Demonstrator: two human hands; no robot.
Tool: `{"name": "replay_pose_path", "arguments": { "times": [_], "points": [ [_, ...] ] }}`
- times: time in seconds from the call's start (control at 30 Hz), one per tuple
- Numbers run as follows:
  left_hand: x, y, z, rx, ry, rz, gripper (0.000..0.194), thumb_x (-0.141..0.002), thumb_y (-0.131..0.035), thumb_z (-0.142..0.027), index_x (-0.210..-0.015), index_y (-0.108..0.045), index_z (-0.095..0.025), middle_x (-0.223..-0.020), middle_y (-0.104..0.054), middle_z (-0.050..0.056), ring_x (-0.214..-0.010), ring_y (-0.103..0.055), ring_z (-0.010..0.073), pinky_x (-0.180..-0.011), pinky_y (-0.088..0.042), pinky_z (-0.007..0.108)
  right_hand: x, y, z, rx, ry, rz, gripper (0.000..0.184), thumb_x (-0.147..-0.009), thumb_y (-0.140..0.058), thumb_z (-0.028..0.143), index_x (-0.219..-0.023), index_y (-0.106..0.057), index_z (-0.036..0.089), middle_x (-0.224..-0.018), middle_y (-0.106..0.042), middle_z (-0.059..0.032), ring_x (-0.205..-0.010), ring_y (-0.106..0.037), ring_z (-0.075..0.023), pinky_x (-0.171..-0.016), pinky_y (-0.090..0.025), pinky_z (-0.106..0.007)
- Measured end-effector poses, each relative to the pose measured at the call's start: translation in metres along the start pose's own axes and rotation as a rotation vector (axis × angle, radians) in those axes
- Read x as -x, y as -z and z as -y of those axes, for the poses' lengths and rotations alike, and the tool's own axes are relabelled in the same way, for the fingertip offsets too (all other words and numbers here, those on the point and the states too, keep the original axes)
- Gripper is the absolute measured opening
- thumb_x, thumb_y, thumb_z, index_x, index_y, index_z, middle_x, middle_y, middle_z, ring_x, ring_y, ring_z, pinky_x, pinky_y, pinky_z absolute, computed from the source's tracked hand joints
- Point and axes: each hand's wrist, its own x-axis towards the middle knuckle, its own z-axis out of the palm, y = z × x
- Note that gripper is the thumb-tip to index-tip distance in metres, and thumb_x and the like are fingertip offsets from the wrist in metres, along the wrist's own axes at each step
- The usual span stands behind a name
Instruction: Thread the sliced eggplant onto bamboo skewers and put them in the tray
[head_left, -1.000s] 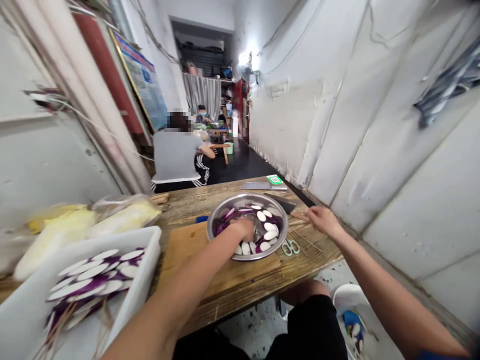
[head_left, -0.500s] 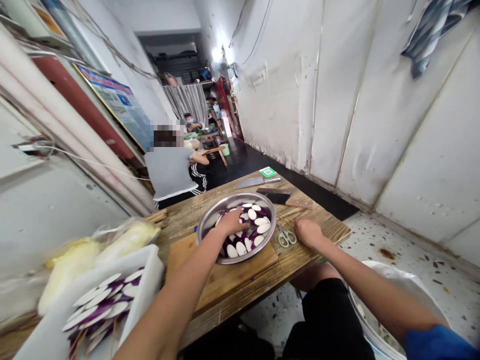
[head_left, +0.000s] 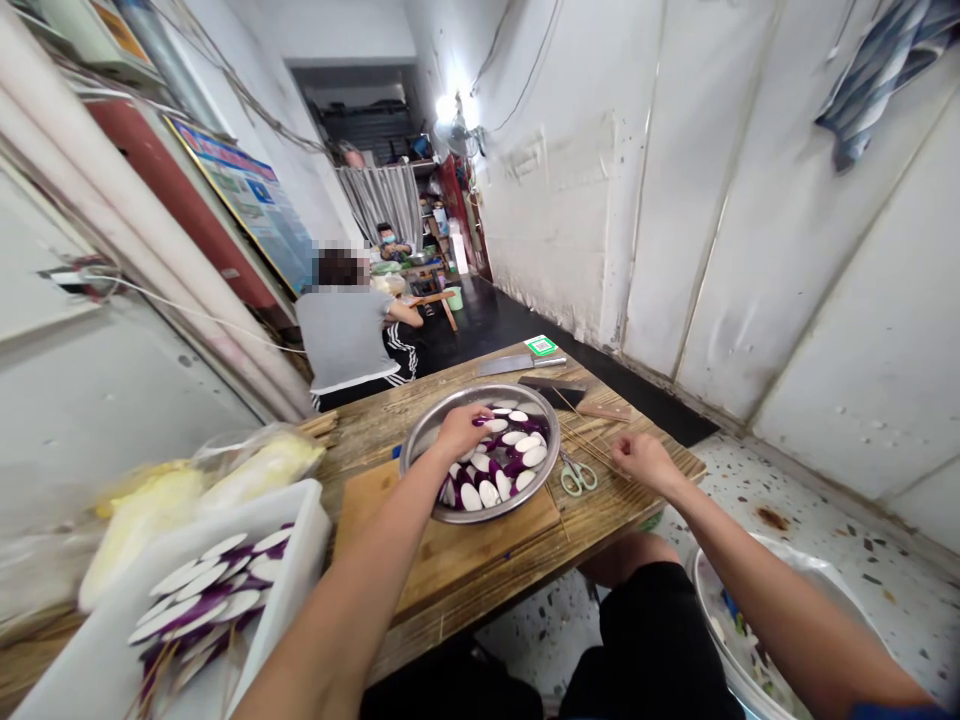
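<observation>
A steel bowl (head_left: 421, 435) of purple-skinned eggplant slices (head_left: 470, 497) rests on a wooden cutting board (head_left: 367, 525). My left hand (head_left: 461, 432) is over the bowl's left side, its fingers closed in a pinch on a slice. To the right of the bowl, my right hand (head_left: 643, 460) is closed above the table, gripping a thin bamboo skewer (head_left: 577, 413). Just how many sticks it holds is hidden by the fingers. More loose skewers lie under it. Between bowl and right hand are green-handled scissors (head_left: 576, 480).
Behind the bowl lie a dark cleaver (head_left: 559, 393), a steel knife (head_left: 517, 364) and a QR card (head_left: 540, 345). Skewered eggplant slices (head_left: 202, 590) fill part of a white bin (head_left: 315, 515) at left. A lined bucket (head_left: 701, 590) stands lower right. Two people (head_left: 349, 335) sit beyond the table.
My left hand has drawn up out of the slices toward the bowl's far side, fingers pinched. My right hand has moved slightly right and up, and the skewer now shows over the cleaver.
</observation>
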Motion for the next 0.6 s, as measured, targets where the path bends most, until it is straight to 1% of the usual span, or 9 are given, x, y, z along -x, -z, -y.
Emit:
{"name": "replay_pose_path", "arguments": {
  "times": [0.07, 0.13, 0.2, 0.27, 0.3, 0.37, 0.43, 0.53, 0.6],
  "points": [
    [0.000, 0.002, -0.001, 0.032, 0.007, -0.045, 0.021, -0.065, -0.064, -0.018, -0.086, -0.068, -0.018, -0.093, -0.068, 0.005, -0.086, -0.061, 0.0192, -0.080, -0.043, 0.027, 0.007, 0.005, -0.001, -0.323, -0.016, 0.034, 0.012, -0.073, -0.043, 0.020, -0.069, -0.054, 0.016, -0.060, -0.062, -0.0020, -0.054, -0.059, -0.0119, -0.054, -0.044, -0.021],
    [-0.001, 0.003, -0.002, 0.039, 0.026, -0.094, 0.017, -0.065, -0.064, -0.019, -0.082, -0.068, -0.018, -0.089, -0.068, 0.006, -0.083, -0.061, 0.0198, -0.080, -0.043, 0.029, 0.016, 0.008, 0.003, -0.663, -0.022, 0.044, 0.007, -0.070, -0.047, 0.022, -0.070, -0.052, 0.017, -0.055, -0.057, 0.0015, -0.048, -0.055, -0.0107, -0.049, -0.042, -0.021],
    [-0.001, 0.003, -0.003, 0.089, 0.043, -0.152, 0.015, -0.064, -0.065, -0.018, -0.079, -0.068, -0.017, -0.086, -0.068, 0.006, -0.082, -0.061, 0.0196, -0.080, -0.043, 0.029, 0.026, 0.011, 0.013, -0.874, 0.001, 0.031, 0.008, -0.066, -0.053, 0.025, -0.071, -0.052, 0.017, -0.054, -0.054, 0.0029, -0.048, -0.052, -0.0100, -0.047, -0.041, -0.021],
    [-0.001, 0.001, -0.005, 0.257, 0.068, -0.186, 0.017, -0.064, -0.066, -0.017, -0.080, -0.066, -0.016, -0.087, -0.068, 0.007, -0.080, -0.062, 0.0181, -0.077, -0.045, 0.028, 0.035, 0.014, 0.028, -0.958, 0.031, 0.033, 0.013, -0.064, -0.058, 0.027, -0.071, -0.053, 0.017, -0.055, -0.054, 0.0031, -0.047, -0.049, -0.0086, -0.046, -0.039, -0.020],
    [-0.001, 0.000, -0.006, 0.370, 0.096, -0.177, 0.018, -0.065, -0.066, -0.018, -0.082, -0.064, -0.015, -0.086, -0.068, 0.007, -0.077, -0.063, 0.0172, -0.073, -0.046, 0.027, 0.039, 0.016, 0.036, -0.985, 0.043, 0.036, 0.014, -0.064, -0.059, 0.027, -0.072, -0.053, 0.017, -0.056, -0.053, 0.0032, -0.046, -0.046, -0.0076, -0.044, -0.037, -0.020],
    [0.000, -0.001, -0.010, 0.583, 0.166, -0.123, 0.021, -0.067, -0.066, -0.022, -0.086, -0.062, -0.013, -0.080, -0.068, 0.008, -0.069, -0.063, 0.0154, -0.063, -0.046, 0.023, 0.046, 0.019, 0.053, -1.052, 0.067, 0.051, 0.019, -0.064, -0.060, 0.029, -0.078, -0.054, 0.016, -0.060, -0.054, 0.0032, -0.044, -0.041, -0.0051, -0.041, -0.032, -0.019],
    [-0.001, -0.001, -0.014, 0.715, 0.216, -0.076, 0.024, -0.068, -0.065, -0.026, -0.087, -0.062, -0.012, -0.074, -0.067, 0.008, -0.064, -0.063, 0.0140, -0.055, -0.043, 0.020, 0.049, 0.023, 0.068, -1.131, 0.095, 0.094, 0.028, -0.067, -0.059, 0.032, -0.090, -0.053, 0.016, -0.063, -0.054, 0.0037, -0.041, -0.034, -0.0030, -0.039, -0.025, -0.017],
    [-0.001, 0.002, -0.017, 0.767, 0.241, -0.109, 0.026, -0.071, -0.062, -0.028, -0.091, -0.062, -0.011, -0.073, -0.067, 0.008, -0.062, -0.061, 0.0130, -0.052, -0.042, 0.019, 0.048, 0.028, 0.089, -1.216, 0.117, 0.179, 0.038, -0.074, -0.055, 0.038, -0.105, -0.051, 0.017, -0.055, -0.046, 0.0074, -0.037, -0.027, -0.0021, -0.036, -0.017, -0.016],
    [0.001, 0.003, -0.018, 0.662, 0.197, -0.146, 0.025, -0.071, -0.061, -0.026, -0.092, -0.064, -0.012, -0.074, -0.067, 0.007, -0.062, -0.060, 0.0131, -0.055, -0.043, 0.021, 0.044, 0.029, 0.104, -1.246, 0.140, 0.190, 0.040, -0.076, -0.052, 0.041, -0.108, -0.051, 0.017, -0.051, -0.041, 0.0089, -0.035, -0.025, -0.0025, -0.035, -0.015, -0.017]
  ]
}}
